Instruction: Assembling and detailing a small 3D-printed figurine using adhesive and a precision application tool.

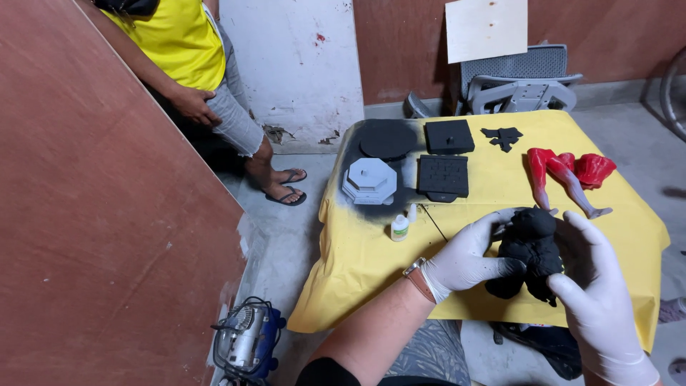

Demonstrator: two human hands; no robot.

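Left hand (468, 259) and right hand (597, 286), white-gloved, fingers curled round a matte black lumpy figure torso (530, 251), raised above the yellow-covered desk (357, 250) for inspection.

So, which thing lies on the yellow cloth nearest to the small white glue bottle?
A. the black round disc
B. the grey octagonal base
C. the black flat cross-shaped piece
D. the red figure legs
B: the grey octagonal base sits just above the small white glue bottle on the yellow cloth; the other pieces lie farther away.
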